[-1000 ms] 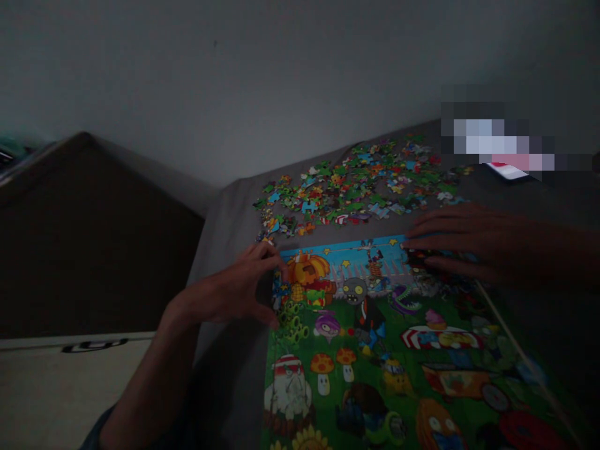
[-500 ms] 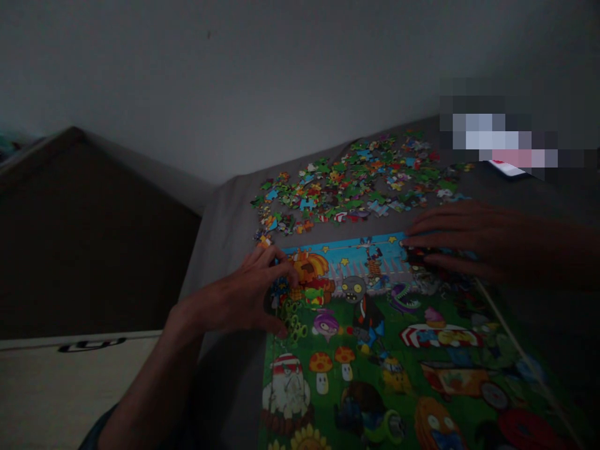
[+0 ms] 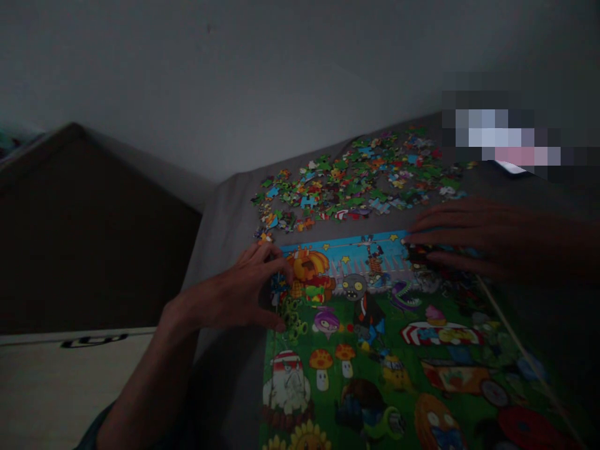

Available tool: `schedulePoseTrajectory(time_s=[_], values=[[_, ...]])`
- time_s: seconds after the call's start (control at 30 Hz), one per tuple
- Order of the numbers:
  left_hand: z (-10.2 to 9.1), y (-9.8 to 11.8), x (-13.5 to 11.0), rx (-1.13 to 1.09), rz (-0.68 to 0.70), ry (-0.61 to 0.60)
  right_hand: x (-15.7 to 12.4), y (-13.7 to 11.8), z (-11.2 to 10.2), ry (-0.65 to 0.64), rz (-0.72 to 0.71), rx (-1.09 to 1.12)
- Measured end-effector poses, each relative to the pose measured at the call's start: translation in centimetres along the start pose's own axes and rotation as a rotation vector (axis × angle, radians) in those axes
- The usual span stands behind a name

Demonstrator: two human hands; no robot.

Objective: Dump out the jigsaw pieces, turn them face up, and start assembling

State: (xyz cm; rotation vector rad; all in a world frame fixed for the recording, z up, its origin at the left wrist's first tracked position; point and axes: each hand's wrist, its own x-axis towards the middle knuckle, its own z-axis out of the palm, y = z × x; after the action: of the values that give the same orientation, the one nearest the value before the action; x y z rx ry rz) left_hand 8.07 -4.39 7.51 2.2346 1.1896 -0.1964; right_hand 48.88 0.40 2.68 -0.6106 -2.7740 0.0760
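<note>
nothing legible, just a probable logo [image 3: 94, 340] on a cream panel [image 3: 70, 387]

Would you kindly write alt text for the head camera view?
The left hand and right hand rest on the far edge of a cartoon jigsaw puzzle; loose pieces lie scattered beyond it on a grey surface.

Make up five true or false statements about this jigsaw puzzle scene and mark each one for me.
1. The left hand touches the puzzle's left edge. True.
2. The right hand is lifted well clear of the puzzle. False: it rests on the puzzle's upper right part.
3. Loose pieces lie beyond the puzzle's top edge. True.
4. The loose pieces are inside a box. False: they lie scattered on a gray cloth.
5. The puzzle picture includes a gray cartoon zombie. True.
</note>
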Motion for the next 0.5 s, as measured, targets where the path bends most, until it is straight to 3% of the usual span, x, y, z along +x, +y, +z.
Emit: schedulePoseTrajectory(time_s=[0.5], values=[[-0.06,-0.11,-0.16,-0.01,-0.01,-0.01,0.26,0.02,-0.19,0.003,-0.011,0.011]])
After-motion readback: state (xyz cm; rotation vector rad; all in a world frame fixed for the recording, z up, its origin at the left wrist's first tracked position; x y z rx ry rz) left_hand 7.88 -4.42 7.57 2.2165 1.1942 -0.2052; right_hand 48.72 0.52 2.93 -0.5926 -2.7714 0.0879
